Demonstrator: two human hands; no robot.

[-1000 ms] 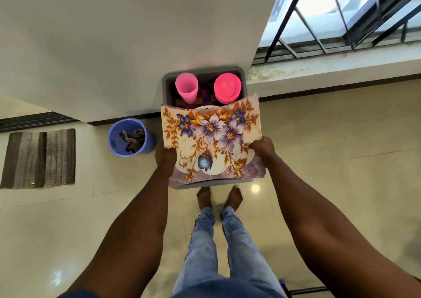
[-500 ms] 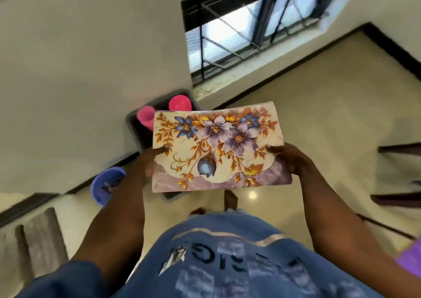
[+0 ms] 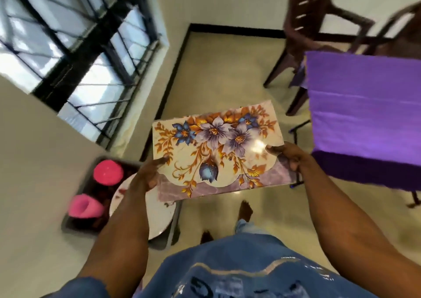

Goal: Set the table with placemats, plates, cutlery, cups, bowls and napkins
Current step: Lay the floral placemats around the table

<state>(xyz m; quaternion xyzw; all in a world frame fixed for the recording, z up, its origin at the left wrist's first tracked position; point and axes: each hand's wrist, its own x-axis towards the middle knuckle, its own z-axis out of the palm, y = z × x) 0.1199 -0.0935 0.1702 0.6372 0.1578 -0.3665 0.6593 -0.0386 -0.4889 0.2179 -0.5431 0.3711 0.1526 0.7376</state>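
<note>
Both hands, left hand (image 3: 145, 177) and right hand (image 3: 288, 155), are pinching the side edges of the glossy floral rectangular placemat (image 3: 218, 154) at frame centre; 2 pink plastic cups (image 3: 108, 172) are sitting lower left.

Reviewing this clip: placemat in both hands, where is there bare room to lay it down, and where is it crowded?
The purple table shows a bare top, bordered by the brown chairs at its far side. The grey bin on the floor is crowded: two pink cups and a white plate fill it. Left hand and right hand grip the floral placemat.
</note>
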